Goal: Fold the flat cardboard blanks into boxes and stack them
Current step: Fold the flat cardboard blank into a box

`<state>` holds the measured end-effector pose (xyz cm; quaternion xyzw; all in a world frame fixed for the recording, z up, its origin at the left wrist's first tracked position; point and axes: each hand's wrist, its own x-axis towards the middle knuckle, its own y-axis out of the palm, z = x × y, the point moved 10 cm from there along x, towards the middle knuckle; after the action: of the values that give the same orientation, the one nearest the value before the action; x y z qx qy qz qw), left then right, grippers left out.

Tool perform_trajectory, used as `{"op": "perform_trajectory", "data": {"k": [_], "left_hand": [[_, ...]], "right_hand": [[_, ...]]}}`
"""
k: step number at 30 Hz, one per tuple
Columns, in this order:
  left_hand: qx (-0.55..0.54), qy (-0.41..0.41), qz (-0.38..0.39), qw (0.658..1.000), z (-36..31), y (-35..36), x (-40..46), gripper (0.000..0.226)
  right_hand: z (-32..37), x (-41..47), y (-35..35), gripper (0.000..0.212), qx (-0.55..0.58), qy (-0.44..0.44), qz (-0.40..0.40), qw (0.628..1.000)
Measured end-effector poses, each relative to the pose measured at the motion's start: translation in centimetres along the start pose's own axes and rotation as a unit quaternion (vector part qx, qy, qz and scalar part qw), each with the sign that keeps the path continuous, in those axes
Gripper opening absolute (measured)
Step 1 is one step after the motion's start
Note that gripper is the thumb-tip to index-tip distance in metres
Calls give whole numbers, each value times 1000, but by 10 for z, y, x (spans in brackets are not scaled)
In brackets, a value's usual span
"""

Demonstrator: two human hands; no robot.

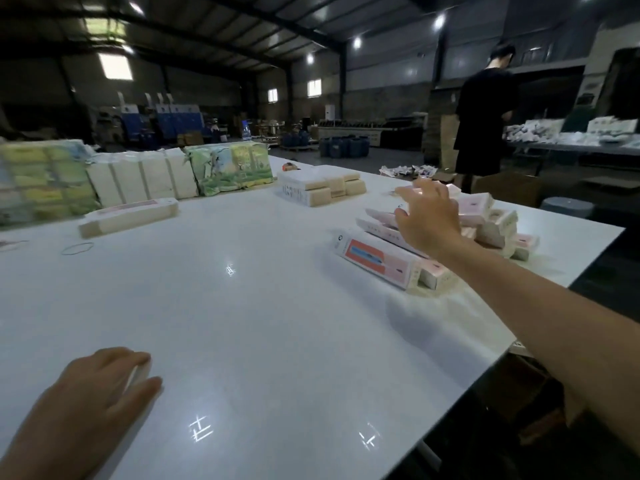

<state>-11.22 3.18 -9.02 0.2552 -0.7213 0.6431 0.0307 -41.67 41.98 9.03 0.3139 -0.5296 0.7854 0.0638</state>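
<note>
Your white table (263,306) fills most of the view, glossy and catching the ceiling lights. Along its far left edge sit wrapped bundles of printed blanks (45,181), then a row of plain white bundles (142,176) and another green printed bundle (230,169). Past the far right corner a person in black (483,123) stands with their back to you at another table.

On your right lies the pile of folded boxes (485,223), pink and white, loosely heaped. The nearest folded box (375,261) lies at the pile's front edge. A stack of flat blanks (323,187) sits at the far middle, and a second, long stack of blanks (128,216) lies to the left. A rubber band (78,248) lies near that long stack.

Your right hand (427,216) is stretched out over the pile, fingers spread wide, its grip holding nothing. Your left hand (104,386) rests on the near table with relaxed fingers lying over a small white object (138,372); you cannot tell what it is.
</note>
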Motion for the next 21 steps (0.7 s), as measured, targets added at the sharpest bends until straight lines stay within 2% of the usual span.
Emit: {"op": "perform_trajectory", "data": {"k": [2,4,7,9,12,16,19,21], "left_hand": [[-41,-51,0,998,-48,-42,-4,51],[-37,-77,19,996,-67,-54,-6,52],[-37,-97,45,994,-74,-53,-9,55],[-38,-87,22,995,-72,-55,-9,43],[-41,-84,-7,996,-67,-54,-10,33],[-69,-96,15,993,-61,-48,-5,34],[-210,-168,46,962,-33,-59,7,29],[-228,-246,14,942,13,-84,12,28]], "right_hand": [[71,-17,-11,37,59,-105,-14,993],[137,-47,-7,32,135,-189,14,973],[220,-108,35,31,189,-279,117,934],[252,-146,75,32,162,-310,186,918],[267,-177,115,33,102,-334,238,906],[263,-175,120,33,130,-330,218,909],[263,-175,121,33,139,-331,215,908],[262,-174,121,32,147,-328,210,909]]}}
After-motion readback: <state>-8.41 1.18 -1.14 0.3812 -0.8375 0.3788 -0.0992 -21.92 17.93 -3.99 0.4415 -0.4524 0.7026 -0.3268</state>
